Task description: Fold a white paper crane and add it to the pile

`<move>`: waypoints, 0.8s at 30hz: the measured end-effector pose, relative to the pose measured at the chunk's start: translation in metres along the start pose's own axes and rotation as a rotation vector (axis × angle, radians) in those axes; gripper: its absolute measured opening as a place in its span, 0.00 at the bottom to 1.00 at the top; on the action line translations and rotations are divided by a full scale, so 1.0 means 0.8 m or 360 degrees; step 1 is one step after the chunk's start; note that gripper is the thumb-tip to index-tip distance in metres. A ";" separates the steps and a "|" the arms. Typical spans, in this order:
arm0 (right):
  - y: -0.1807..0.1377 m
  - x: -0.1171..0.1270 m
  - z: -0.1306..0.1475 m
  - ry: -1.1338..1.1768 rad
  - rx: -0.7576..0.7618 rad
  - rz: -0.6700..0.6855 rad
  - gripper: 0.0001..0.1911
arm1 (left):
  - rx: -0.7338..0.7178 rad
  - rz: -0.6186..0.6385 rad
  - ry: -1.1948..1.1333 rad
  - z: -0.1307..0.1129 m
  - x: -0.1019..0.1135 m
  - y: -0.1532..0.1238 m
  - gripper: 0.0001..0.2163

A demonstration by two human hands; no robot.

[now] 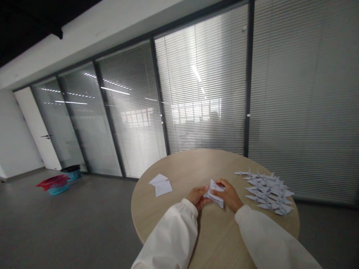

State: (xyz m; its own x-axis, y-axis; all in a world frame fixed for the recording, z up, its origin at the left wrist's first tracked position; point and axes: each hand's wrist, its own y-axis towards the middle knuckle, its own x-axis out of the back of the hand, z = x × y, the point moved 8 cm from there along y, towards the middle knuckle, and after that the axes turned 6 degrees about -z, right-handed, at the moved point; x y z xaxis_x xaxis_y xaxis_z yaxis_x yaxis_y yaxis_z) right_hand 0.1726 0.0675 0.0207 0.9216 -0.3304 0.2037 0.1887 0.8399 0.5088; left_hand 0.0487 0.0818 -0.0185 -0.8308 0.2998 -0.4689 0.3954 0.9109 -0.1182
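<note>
Both of my hands meet over the middle of a round wooden table (179,164). A small white piece of folded paper (214,192) with printed lines is pinched between them. My left hand (198,197) grips its left lower edge with closed fingers. My right hand (228,194) holds its right side, fingers curled over the top. White sleeves cover both arms.
Several finished white paper cranes (266,190) lie in a cluster on the table's right side. Loose white paper sheets (161,184) lie on its left. Glass walls with blinds stand behind. Red and blue baskets (56,183) sit on the floor far left, near a white door (39,130).
</note>
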 end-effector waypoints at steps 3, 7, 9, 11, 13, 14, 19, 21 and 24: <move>0.001 0.000 -0.003 -0.0030 0.0029 -0.0004 0.13 | -0.0001 0.0005 0.0010 0.001 0.001 0.001 0.12; 0.002 0.000 -0.006 -0.0073 0.0028 -0.0007 0.13 | -0.0004 -0.0002 0.0058 0.002 0.001 0.000 0.13; 0.002 0.000 -0.006 -0.0053 0.0019 -0.0022 0.12 | -0.0017 0.0025 0.0069 0.001 -0.001 0.000 0.14; 0.001 -0.001 -0.007 -0.0006 -0.0007 -0.0027 0.12 | -0.0034 0.0039 0.0077 0.001 -0.002 0.000 0.16; 0.001 -0.003 -0.009 0.0053 -0.0040 -0.0008 0.13 | -0.0053 0.0016 0.0098 0.001 0.000 0.002 0.18; 0.001 -0.005 -0.009 0.0083 -0.0051 0.0008 0.14 | -0.0065 -0.0010 0.0119 0.000 0.003 0.004 0.18; 0.001 -0.011 -0.009 0.0198 -0.0057 0.0092 0.16 | -0.0084 -0.0127 0.0329 -0.001 0.014 0.010 0.21; 0.000 -0.012 -0.004 0.0213 -0.0030 0.0130 0.16 | -0.0097 -0.0173 0.0407 -0.003 0.017 0.011 0.21; 0.000 -0.013 0.003 0.0241 -0.0013 0.0181 0.16 | -0.0143 -0.0288 0.0511 -0.009 0.023 0.012 0.20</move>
State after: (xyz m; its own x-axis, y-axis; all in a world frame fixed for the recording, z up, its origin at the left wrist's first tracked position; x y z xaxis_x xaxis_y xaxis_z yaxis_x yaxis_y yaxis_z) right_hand 0.1624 0.0695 0.0207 0.9776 -0.1648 0.1311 0.0822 0.8718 0.4828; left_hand 0.0344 0.0977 -0.0218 -0.9702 0.1922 -0.1477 0.2067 0.9742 -0.0902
